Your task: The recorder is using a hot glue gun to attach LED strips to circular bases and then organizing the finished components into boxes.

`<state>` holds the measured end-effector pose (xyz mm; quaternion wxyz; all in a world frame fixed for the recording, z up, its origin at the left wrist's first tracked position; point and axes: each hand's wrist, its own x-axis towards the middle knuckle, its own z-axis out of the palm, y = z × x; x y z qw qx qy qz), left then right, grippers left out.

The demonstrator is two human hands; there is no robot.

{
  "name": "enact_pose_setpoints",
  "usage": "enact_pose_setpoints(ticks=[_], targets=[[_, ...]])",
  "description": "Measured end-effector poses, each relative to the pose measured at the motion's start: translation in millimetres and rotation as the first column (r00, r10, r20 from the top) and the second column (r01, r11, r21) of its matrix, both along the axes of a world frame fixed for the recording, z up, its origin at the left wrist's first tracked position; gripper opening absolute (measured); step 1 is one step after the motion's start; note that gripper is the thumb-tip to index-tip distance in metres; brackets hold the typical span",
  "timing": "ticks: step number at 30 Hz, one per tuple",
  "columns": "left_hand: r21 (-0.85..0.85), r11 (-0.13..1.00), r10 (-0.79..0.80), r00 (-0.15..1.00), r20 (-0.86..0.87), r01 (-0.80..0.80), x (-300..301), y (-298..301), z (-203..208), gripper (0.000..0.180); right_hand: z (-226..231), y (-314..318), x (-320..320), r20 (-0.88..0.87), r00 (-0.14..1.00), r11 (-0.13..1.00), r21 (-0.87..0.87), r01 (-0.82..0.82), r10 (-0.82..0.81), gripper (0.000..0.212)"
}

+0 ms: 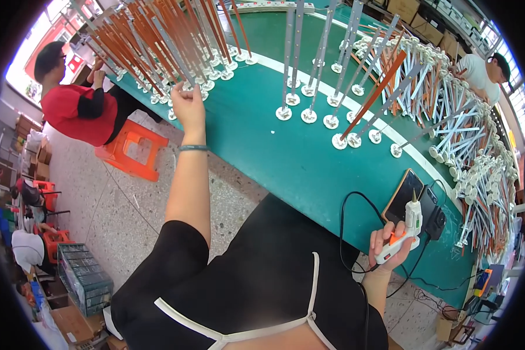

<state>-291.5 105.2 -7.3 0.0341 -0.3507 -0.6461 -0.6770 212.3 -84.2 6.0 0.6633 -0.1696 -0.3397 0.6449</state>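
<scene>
view from above a person in a black top, seated at a long curved green worktable with a white edge stripe. the left hand is stretched far forward and up, fingers pinched closed on the base end of a thin strip in a dense bundle of orange and grey strips with round white plastic bases leaning over the table's far left edge. a teal bracelet circles that wrist.

the right hand rests low at the near edge of the table, curled tightly around a white hot glue gun with an orange trigger, its nozzle pointing up; a black cord loops from it. just beyond the gun lie a dark smartphone and a black pouch.

upright grey strips on round white bases stand spaced across the table's middle, and a heap of finished strips lies along the right side.

a person in a red shirt sits at the far left by an orange plastic stool; another person in white works at the far right.
</scene>
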Motion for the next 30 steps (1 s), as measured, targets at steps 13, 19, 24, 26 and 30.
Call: enact_pose_setpoints(ticks=[13,19,24,26,30], targets=[[0.004,0.992,-0.119,0.97,-0.21,0.123,3,-7,11,0.007,1,-3,-3,0.042,0.999,0.999,0.039,-0.011,0.009,0.031],[-0.058,0.845,-0.509,0.764,-0.396,0.532,79,-79,72,0.008,14,3,-14,0.176,0.982,0.998,-0.017,-0.068,0.07,0.039],[-0.389,0.242,-0.943,0.12,-0.311,0.889,175,-146,80,0.006,56,3,-62,0.301,0.95,0.994,-0.087,-0.066,0.089,0.059],[-0.387,0.031,-0.977,-0.055,-0.207,0.922,203,-150,69,0.01,67,3,-83,0.359,0.932,0.997,-0.073,-0.022,0.047,0.06],[-0.289,-0.122,-0.99,-0.138,-0.035,0.95,230,-142,58,0.01,61,4,-84,0.452,0.884,0.974,-0.122,0.19,-0.116,0.052]])
